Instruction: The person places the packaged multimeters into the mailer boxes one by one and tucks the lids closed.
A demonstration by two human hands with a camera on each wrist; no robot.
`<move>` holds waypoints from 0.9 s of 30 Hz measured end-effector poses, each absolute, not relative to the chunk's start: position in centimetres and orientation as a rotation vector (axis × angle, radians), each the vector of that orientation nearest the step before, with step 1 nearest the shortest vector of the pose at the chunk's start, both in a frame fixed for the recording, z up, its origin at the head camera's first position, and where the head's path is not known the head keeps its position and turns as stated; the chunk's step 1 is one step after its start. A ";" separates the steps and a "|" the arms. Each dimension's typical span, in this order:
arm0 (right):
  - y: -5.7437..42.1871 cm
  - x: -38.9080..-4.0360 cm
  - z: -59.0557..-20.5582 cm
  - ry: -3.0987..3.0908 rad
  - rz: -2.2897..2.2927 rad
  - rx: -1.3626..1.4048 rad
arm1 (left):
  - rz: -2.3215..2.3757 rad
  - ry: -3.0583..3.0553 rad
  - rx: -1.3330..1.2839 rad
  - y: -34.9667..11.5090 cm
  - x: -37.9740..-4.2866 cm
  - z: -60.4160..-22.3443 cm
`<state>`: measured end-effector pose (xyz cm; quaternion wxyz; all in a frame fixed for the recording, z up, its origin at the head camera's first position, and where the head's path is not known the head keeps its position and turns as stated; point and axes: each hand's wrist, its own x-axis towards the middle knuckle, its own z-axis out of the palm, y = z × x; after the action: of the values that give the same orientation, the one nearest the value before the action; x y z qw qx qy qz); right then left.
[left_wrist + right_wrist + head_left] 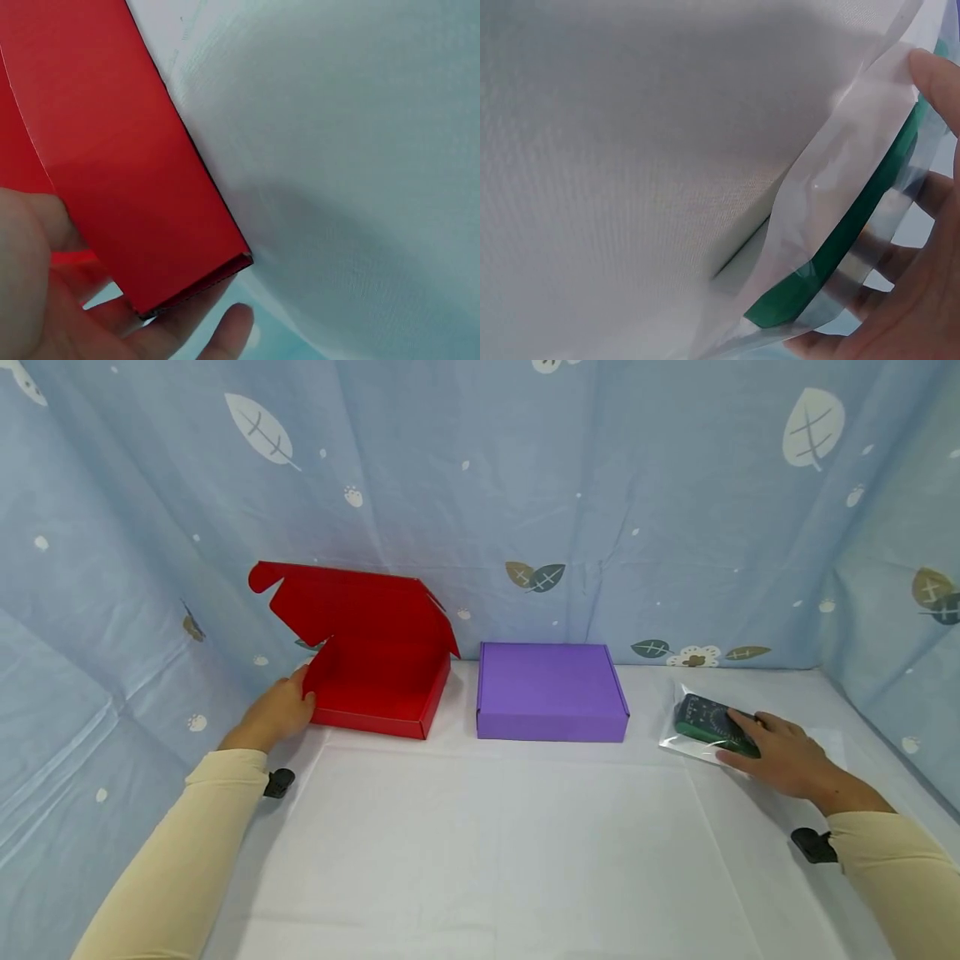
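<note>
My left hand (pixel 275 714) grips the left side wall of an open red cardboard box (pixel 375 724), whose lid stands raised at the back. In the left wrist view, the thumb lies inside that red wall (pixel 142 172) and the fingers curl round its outer corner. Over at the right, my right hand (pixel 787 756) holds a green multimeter (pixel 708 718) with a dark, white-marked face, inside a clear plastic bag (pixel 670 739). The right wrist view shows the thumb on one side of the bagged green edge (pixel 840 240), with the fingers along the other.
Between the hands a closed purple box (pixel 551 685) sits on the white-covered table (pixel 495 843), a short way right of the red box. A blue leaf-patterned curtain (pixel 465 510) hangs close behind the boxes and along both sides.
</note>
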<state>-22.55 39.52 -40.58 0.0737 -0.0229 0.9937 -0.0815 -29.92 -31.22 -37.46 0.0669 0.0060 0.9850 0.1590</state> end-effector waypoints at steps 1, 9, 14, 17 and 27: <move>39.5 -22.5 -40.6 2.985 -0.254 -0.068 | 0.485 2.967 0.018 -31.2 -29.9 -37.5; 39.5 -22.3 -40.5 2.979 -0.333 -0.053 | 0.519 2.958 0.015 -30.7 -28.6 -36.8; 39.7 -22.3 -40.7 2.970 -0.383 -0.067 | 0.506 2.979 0.027 -30.5 -28.2 -37.0; 39.7 -22.5 -40.9 2.962 -0.398 -0.086 | 0.498 2.987 0.018 -30.4 -28.0 -37.2; 40.4 -22.5 -40.8 2.976 -0.353 -0.191 | 0.509 3.001 -0.003 -30.2 -26.7 -37.6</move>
<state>-22.52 40.42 -40.77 0.0694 -0.0634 0.9886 -0.1173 -26.71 -30.18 -37.60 0.0486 -0.0011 0.9847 0.1671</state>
